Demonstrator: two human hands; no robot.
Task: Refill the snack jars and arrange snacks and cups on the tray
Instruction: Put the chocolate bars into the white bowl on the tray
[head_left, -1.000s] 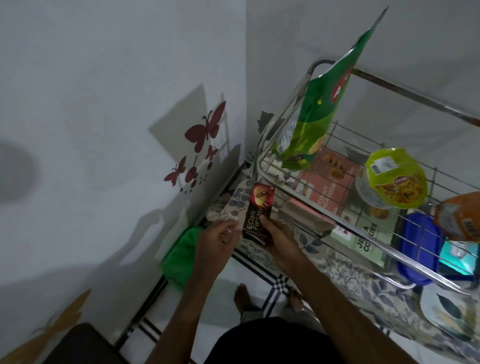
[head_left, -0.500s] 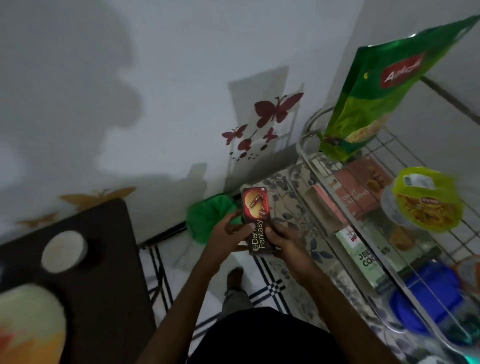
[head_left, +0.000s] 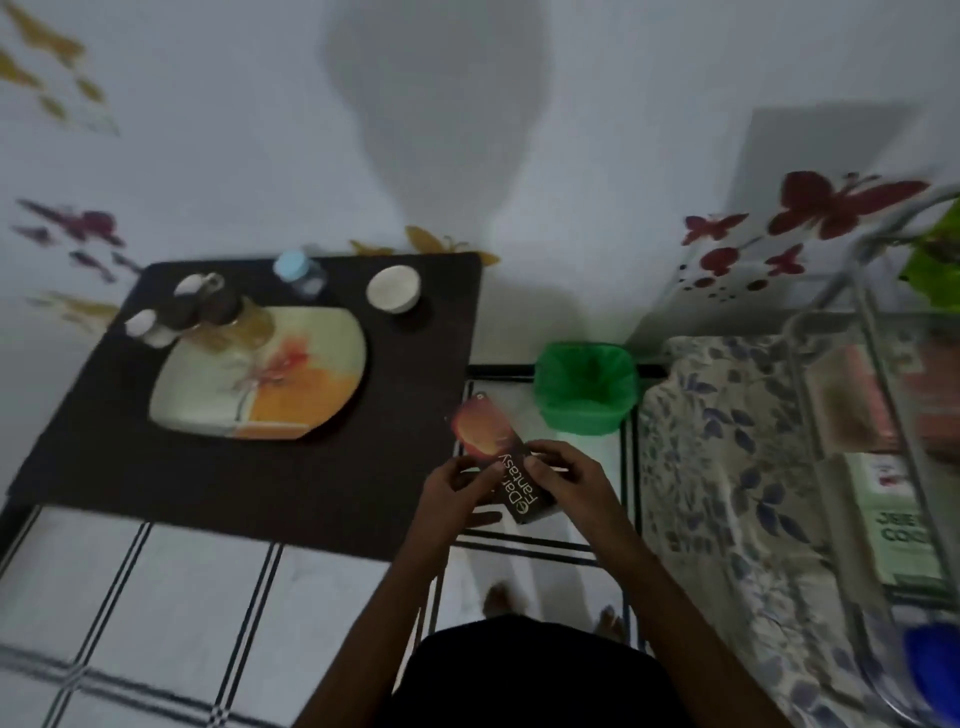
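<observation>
Both hands are gripping a Dark Fantasy biscuit box (head_left: 501, 470), left hand (head_left: 451, 491) and right hand (head_left: 570, 480) pinching its sides. It's hovering over the floor, with the tray (head_left: 322, 384) sitting at about 10 o'clock on the dark table (head_left: 291, 493).

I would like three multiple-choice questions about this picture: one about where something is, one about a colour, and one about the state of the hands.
1. Where is the patterned tray?
A. on the dark table
B. on the floor
C. in the wire rack

2. What colour is the bin by the wall?
A. blue
B. green
C. red

3. How is the biscuit box held?
A. by the left hand alone
B. by nobody
C. by the left hand and the right hand

Answers:
1 A: the tray lies flat on the table top.
2 B: its liner is bright green.
3 C: fingers of both hands grip the box.
</observation>
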